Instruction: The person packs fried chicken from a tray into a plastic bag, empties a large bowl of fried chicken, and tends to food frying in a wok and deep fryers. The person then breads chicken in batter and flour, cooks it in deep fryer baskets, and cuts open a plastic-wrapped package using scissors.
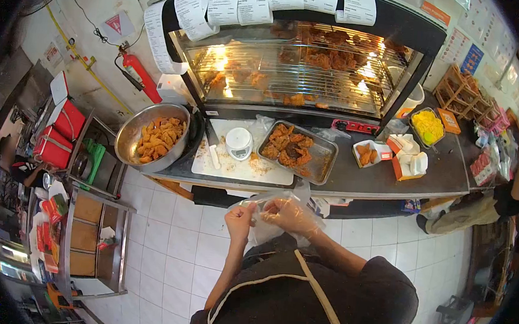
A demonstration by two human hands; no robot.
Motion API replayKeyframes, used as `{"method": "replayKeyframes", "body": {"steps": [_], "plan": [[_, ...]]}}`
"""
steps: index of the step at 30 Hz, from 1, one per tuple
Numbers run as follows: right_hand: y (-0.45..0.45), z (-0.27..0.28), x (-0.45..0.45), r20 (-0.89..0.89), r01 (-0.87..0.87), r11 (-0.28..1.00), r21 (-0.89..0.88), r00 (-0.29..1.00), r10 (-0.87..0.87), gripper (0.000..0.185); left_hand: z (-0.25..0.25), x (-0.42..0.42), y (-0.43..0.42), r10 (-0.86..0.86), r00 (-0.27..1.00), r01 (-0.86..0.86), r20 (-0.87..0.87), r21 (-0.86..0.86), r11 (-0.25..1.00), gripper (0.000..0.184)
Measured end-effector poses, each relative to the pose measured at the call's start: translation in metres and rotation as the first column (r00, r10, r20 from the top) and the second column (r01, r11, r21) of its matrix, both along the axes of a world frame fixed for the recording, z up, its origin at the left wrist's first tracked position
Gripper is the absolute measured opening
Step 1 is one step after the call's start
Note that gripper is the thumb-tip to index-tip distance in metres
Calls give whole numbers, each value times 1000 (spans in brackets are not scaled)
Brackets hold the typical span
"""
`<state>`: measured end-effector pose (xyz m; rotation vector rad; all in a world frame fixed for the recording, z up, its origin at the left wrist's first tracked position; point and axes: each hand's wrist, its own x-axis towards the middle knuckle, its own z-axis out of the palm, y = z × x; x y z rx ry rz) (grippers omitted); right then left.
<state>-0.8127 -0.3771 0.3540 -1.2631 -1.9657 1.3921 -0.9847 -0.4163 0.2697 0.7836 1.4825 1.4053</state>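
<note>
Fingers (248, 209) of the left hand (240, 219) pinch a piece of thin clear plastic (258, 234), which spreads between the two hands in front of the person's waist, by the table's near edge. The right hand (286, 216) is close beside it, fingers bent inward with the plastic around or against them; folds and glare hide whether they grip it, so that cannot be told.

Just beyond, on the dark table (384, 181), lies a white cutting board (267, 174) strewn with crumbs. It carries a small white scale (238, 142) and, to the left of that, a knife with a white handle (214, 157). A metal tray (328, 158) of fried pieces overlaps the board's right side. Farther left stands a large steel bowl (125, 140) holding more browned pieces. To the right of the tray are an open box of fried pieces (365, 154), an orange-and-white box (411, 166) and, behind them, a tray of yellow food (427, 127).

A lit display cabinet (298, 118) rises at the back, printed slips (255, 4) hanging along its top. Pale tiles (182, 235) cover the floor below.
</note>
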Motion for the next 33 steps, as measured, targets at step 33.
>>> {"method": "replayKeyframes", "body": {"steps": [33], "plan": [[97,-80,49,99,388,866,315,894,-437,9,10,-147,-117,136,678,-343,722,147,928,14]]}}
